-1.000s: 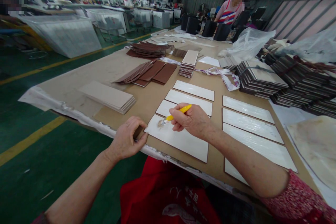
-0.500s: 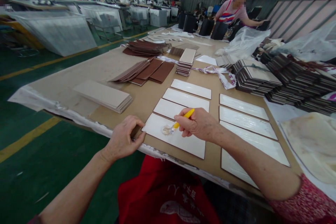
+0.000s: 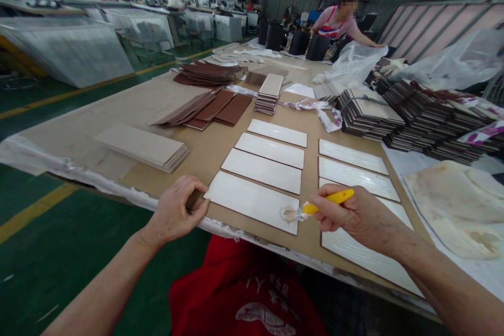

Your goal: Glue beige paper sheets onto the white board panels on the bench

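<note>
My right hand (image 3: 356, 216) is closed round a yellow-handled brush (image 3: 315, 207). Its wet bristles rest on the right end of the nearest white-coated rectangular panel (image 3: 248, 200). My left hand (image 3: 173, 212) is curled, with its fingertips pinching or pressing the left end of that same panel at the table's front edge. More white-coated panels (image 3: 271, 149) lie in two columns beyond it on the brown cardboard sheet (image 3: 220, 147).
A stack of pale boards (image 3: 137, 146) lies at the left. Brown pieces (image 3: 212, 107) are fanned out behind, beside a small stack (image 3: 270, 93). Dark bundled stacks (image 3: 417, 115) and plastic bags fill the right side. A person in a striped top (image 3: 334, 21) works at the table's far end.
My right hand has swept the brush from the left part of the nearest panel across to its right end. My left hand has stayed at the panel's left end.
</note>
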A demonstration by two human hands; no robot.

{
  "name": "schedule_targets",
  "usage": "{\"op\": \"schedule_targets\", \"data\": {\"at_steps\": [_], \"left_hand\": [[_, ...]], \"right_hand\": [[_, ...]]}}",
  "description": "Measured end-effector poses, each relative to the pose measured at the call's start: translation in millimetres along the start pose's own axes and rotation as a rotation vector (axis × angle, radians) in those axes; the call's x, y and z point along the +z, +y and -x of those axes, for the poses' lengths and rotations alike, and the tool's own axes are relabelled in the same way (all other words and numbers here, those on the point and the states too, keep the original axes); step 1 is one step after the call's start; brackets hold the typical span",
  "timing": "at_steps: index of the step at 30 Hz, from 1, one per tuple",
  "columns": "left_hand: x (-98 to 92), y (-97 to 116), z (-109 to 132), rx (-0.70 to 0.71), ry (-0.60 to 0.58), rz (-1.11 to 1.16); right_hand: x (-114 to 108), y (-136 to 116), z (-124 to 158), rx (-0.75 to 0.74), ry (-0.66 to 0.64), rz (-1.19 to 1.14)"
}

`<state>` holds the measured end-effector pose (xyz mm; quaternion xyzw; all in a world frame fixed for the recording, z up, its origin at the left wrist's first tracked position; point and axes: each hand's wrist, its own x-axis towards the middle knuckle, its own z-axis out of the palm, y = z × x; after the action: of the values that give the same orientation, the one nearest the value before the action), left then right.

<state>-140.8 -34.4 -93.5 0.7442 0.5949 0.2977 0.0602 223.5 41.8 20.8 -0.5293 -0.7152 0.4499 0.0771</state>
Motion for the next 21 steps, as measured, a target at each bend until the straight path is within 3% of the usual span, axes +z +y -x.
{"op": "schedule_targets", "data": {"at_steps": [6,12,17,21], "left_hand": [[1.1,-1,1,0.008,0.001,-0.009],[3.1,-5,1,0.007,-0.001,-0.01],[7.9,-11,6,0.016,-0.02,-0.016],[10.8,-18,9,0.048,0.034,-0.03]], "right_hand": [[-16,-4,5,-0.032,0.093,0.019],[5,-17,-9,-0.049,0.026,0.03],[25,-34,-26,-0.173,-0.049,-0.13],[16,-34,-39,-0.208,0.002,-0.382]]}}
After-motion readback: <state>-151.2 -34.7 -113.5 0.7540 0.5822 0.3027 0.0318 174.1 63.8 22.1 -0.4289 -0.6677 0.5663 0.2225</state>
